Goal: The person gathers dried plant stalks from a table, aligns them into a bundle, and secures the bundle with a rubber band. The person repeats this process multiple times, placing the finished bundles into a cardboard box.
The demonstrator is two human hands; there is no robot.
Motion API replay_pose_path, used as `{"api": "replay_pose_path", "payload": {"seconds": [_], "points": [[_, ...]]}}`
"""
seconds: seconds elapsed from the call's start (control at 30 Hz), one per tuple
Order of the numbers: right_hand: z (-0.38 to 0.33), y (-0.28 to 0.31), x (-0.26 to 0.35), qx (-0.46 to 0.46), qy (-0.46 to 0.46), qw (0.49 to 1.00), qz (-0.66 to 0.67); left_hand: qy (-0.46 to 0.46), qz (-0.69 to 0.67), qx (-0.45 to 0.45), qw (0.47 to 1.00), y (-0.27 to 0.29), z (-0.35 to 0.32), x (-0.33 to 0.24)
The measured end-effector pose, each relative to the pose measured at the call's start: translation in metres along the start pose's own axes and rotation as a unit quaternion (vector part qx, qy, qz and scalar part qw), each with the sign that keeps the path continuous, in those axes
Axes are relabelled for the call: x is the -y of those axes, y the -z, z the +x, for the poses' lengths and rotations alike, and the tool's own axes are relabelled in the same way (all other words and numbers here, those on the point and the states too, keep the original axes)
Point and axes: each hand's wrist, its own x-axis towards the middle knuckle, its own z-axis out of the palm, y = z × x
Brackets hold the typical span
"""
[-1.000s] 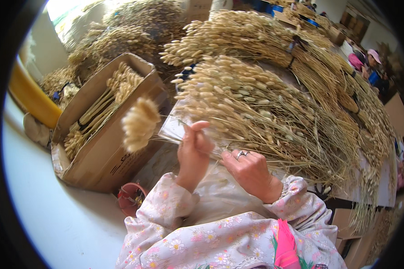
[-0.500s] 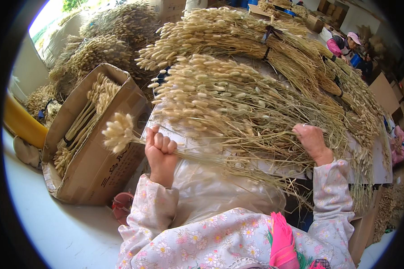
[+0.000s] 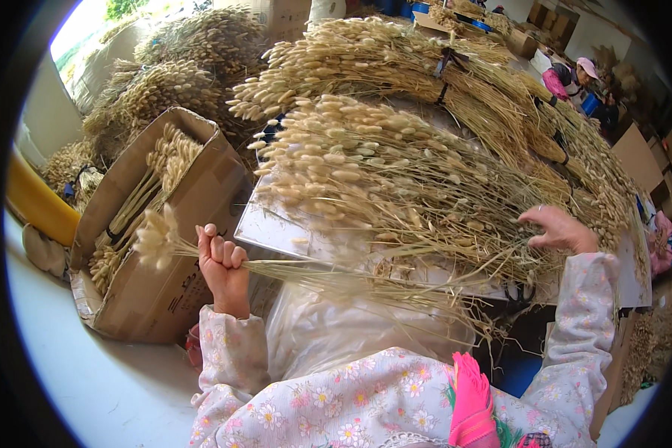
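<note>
My left hand is closed around a small bunch of dried bunny-tail grass. Its fluffy cream heads stick out to the left of the fist, and the long stems trail right, over the table's near edge. At the right, my right hand has thumb and fingers apart, close over the stem ends of a loose heap of bunny-tail grass. That heap lies across the white table, heads toward the left.
Tied bundles of the same grass lie behind the heap. On the left stands an open cardboard box holding bundled grass, with more grass stacked beyond it. Clear plastic covers my lap. Another person sits far right.
My left hand has shifted left and slightly down with the bunch, its stems drawn along. The right hand has moved right, and its fingers have opened from a closed grip near the stems.
</note>
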Motion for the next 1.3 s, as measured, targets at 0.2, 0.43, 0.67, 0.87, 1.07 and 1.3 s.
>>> {"api": "replay_pose_path", "payload": {"seconds": [0.2, 0.43, 0.67, 0.87, 1.07, 1.3], "points": [[0.040, 0.088, 0.073, -0.163, 0.083, 0.979, 0.093, 0.041, -0.010, 0.061, 0.997, -0.034, 0.008, 0.049], [0.192, 0.000, 0.136, -0.234, 0.155, 0.959, 0.032, 0.090, 0.166, -0.033, 0.981, -0.043, 0.006, 0.088], [0.259, -0.070, 0.143, -0.371, 0.030, 0.928, -0.029, 0.085, 0.189, -0.127, 0.970, -0.025, 0.004, 0.095], [0.239, -0.050, 0.133, -0.402, 0.063, 0.904, 0.135, 0.083, 0.188, -0.147, 0.968, -0.019, 0.008, 0.097], [0.202, -0.020, 0.146, -0.432, 0.149, 0.867, 0.196, 0.082, 0.187, -0.152, 0.967, -0.018, 0.012, 0.103], [0.174, -0.021, 0.187, -0.432, 0.173, 0.877, 0.123, 0.097, 0.239, -0.140, 0.956, -0.041, 0.011, 0.115]]}}
